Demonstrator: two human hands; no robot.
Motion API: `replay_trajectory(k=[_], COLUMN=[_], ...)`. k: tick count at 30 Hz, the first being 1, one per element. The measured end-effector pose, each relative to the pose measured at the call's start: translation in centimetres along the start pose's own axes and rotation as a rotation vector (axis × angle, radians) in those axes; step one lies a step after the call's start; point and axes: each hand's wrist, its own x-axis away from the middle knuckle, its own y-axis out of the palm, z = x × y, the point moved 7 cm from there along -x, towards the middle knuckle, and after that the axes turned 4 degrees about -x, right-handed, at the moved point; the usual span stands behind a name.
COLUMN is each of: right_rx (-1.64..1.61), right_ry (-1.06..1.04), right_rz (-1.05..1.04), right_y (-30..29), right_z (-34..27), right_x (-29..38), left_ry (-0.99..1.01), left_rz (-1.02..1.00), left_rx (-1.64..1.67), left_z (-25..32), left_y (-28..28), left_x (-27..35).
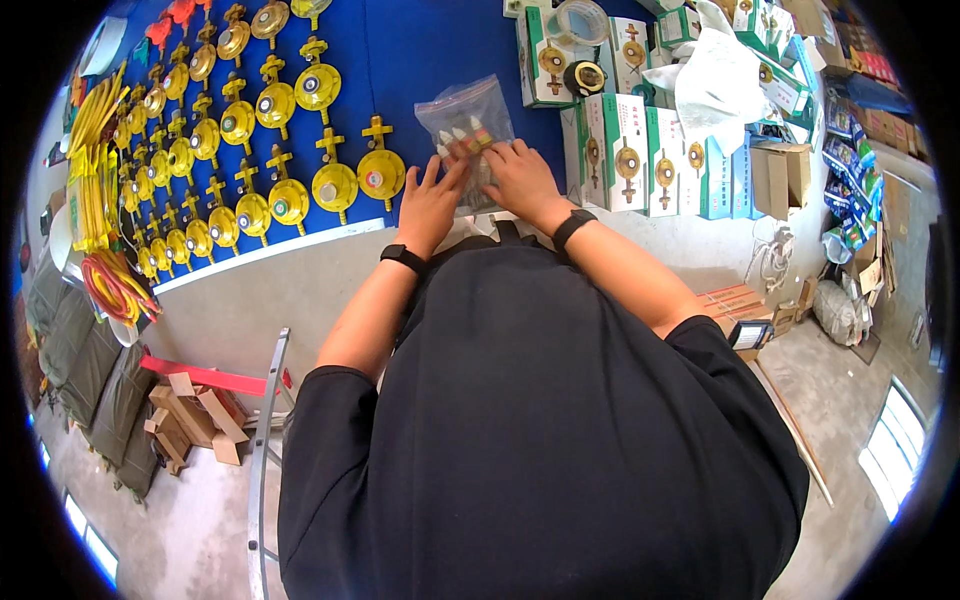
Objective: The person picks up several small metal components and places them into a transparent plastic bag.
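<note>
A clear plastic zip bag lies on the blue tabletop in front of me. In it are several small tubes with pointed white caps and red-and-gold bodies. My left hand grips the bag's lower left side, with fingertips by the tubes. My right hand grips its lower right side, thumb and fingers near the lowest part. Both hands partly hide the bag's lower end. Left of the bag, the closest yellow gas regulator lies on the blue surface.
Rows of yellow gas regulators cover the left of the blue tabletop. Green-and-white boxes, a tape roll and a white cloth or bag are at right. A metal ladder stands at my left.
</note>
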Motion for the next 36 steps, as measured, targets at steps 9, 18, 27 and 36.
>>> replay_trajectory(k=[9, 18, 27, 36], right_rx=[-0.138, -0.461, -0.553, -0.335], right_ry=[-0.037, 0.226, 0.413, 0.07], right_rz=[-0.064, 0.176, 0.023, 0.148], right_y=[0.3, -0.4, 2.2, -2.0], right_z=[0.6, 5.5, 7.0, 3.2], right_x=[-0.6, 1.8, 0.6, -3.1], left_ry=[-0.038, -0.277, -0.559, -0.449], left_rz=[-0.099, 0.182, 0.211, 0.311], left_rx=[0.176, 0.512, 0.941, 0.717], left_z=[0.0, -2.3, -4.1, -3.4], left_y=[0.1, -1.0, 2.1, 1.3], left_x=[-1.0, -1.3, -2.6, -4.3])
